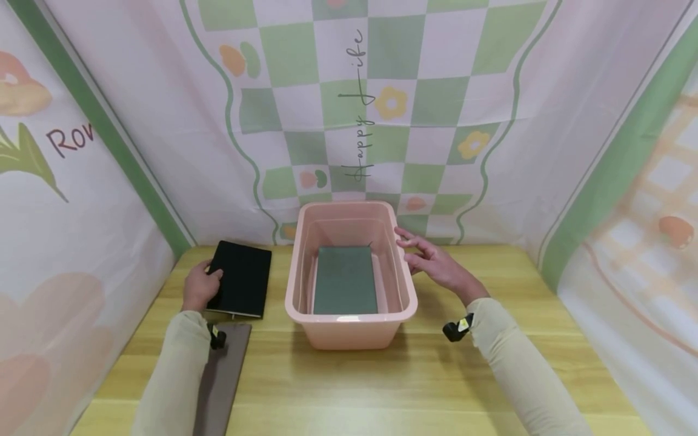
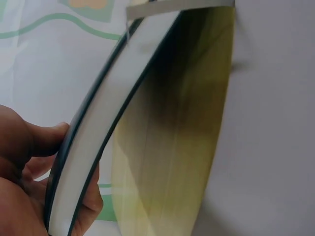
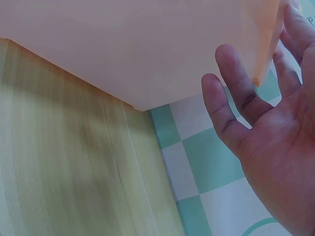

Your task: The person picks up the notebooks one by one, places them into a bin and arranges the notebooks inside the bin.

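Note:
My left hand [image 1: 202, 286] grips a black notebook [image 1: 241, 278] by its left edge, with the thumb on the cover. The left wrist view shows the notebook's pale page edges [image 2: 101, 118] between dark covers, and fingers wrapped behind it. A pink plastic bin [image 1: 351, 333] stands at the middle of the table. Inside it a dark green book [image 1: 346, 280] lies flat. My right hand [image 1: 436, 263] is at the bin's right side, its fingertips right at the rim. In the right wrist view its fingers spread loosely beside the bin wall [image 3: 138, 49].
A flat grey-brown item [image 1: 223, 375] lies on the wooden table [image 1: 349, 393], partly under the left forearm. A checked curtain [image 1: 338, 109] hangs close behind the bin, with more printed cloth at both sides.

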The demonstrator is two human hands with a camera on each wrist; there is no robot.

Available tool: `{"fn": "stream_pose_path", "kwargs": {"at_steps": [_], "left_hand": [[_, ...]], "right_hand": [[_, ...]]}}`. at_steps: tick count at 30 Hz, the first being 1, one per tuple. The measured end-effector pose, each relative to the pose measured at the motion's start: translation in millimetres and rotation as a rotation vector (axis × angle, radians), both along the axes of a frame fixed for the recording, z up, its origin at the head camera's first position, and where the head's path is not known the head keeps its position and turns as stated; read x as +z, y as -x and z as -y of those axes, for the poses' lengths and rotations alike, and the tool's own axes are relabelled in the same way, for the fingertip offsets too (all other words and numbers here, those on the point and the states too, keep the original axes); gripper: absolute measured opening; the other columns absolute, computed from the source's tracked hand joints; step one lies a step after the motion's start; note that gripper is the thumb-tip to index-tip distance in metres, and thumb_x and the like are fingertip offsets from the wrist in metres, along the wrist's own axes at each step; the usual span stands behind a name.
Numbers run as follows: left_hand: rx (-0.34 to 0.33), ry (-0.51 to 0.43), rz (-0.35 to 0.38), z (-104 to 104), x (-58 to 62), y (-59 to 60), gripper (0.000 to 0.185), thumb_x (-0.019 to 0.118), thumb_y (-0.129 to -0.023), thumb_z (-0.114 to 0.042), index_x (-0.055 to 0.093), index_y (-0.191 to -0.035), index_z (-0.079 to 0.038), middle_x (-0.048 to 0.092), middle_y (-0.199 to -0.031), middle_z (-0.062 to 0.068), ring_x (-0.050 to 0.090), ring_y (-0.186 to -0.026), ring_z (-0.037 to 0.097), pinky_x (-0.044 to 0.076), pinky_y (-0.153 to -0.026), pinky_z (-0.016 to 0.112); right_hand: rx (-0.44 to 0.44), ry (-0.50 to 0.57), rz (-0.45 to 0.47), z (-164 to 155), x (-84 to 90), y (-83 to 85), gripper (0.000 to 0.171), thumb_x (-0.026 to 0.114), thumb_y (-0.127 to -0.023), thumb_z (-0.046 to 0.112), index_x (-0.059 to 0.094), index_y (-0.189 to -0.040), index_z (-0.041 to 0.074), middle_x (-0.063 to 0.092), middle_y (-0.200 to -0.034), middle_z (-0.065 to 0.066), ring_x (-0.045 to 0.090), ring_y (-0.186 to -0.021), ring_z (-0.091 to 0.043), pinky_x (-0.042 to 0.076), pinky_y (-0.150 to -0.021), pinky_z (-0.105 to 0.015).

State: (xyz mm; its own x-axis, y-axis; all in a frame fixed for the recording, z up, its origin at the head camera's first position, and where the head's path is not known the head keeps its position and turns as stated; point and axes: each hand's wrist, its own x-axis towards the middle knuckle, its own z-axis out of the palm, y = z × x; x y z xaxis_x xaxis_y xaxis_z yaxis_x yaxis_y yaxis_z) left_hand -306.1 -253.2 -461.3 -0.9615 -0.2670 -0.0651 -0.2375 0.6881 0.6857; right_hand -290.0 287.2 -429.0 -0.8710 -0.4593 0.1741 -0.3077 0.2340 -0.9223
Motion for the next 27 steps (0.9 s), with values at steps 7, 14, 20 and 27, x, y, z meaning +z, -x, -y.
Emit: {"fn": "stream_pose_path", "kwargs": {"at_steps": [7, 14, 20, 27], "left_hand": [[0.019, -0.03, 0.005, 0, 3.4, -1.5, 0.057, 0.049, -0.105, -0.023, 0.036, -0.157, -0.003, 0.038, -0.158, 0.031, 0.038, -0.143, 0.05, 0.032, -0.12, 0.06], [0.063, -0.096, -0.037, -1, 5.1, -5.1, 0.056, 0.052, -0.103, -0.022, 0.041, -0.155, -0.005, 0.042, -0.156, 0.03, 0.045, -0.137, 0.048, 0.036, -0.117, 0.059], [0.088, -0.189, -0.065, -4, 11.4, -4.0, 0.056, 0.052, -0.103, -0.022, 0.042, -0.155, -0.006, 0.045, -0.154, 0.029, 0.051, -0.13, 0.043, 0.041, -0.113, 0.055], [0.106, -0.225, -0.068, -7, 24.1, -7.0, 0.055, 0.054, -0.103, -0.022, 0.044, -0.154, -0.006, 0.05, -0.15, 0.028, 0.059, -0.114, 0.038, 0.048, -0.101, 0.047]], "right_hand": [[-0.012, -0.001, 0.002, 0, -1.0, 0.8, 0.042, 0.052, -0.108, 0.019, 0.048, -0.147, 0.004, 0.018, -0.173, -0.002, 0.068, -0.108, -0.003, 0.061, -0.084, -0.031], [-0.007, 0.003, -0.004, 0, -4.2, 1.1, 0.043, 0.052, -0.108, 0.019, 0.047, -0.148, 0.004, 0.017, -0.173, -0.004, 0.069, -0.108, -0.004, 0.062, -0.085, -0.037], [0.003, 0.025, -0.014, -1, -4.1, 3.6, 0.041, 0.052, -0.107, 0.016, 0.048, -0.146, 0.001, 0.016, -0.173, -0.006, 0.07, -0.104, -0.005, 0.062, -0.083, -0.033], [0.014, 0.048, -0.01, 0, -3.2, 2.6, 0.04, 0.053, -0.107, 0.014, 0.048, -0.144, -0.002, 0.016, -0.173, -0.008, 0.07, -0.104, -0.004, 0.062, -0.081, -0.032]]}}
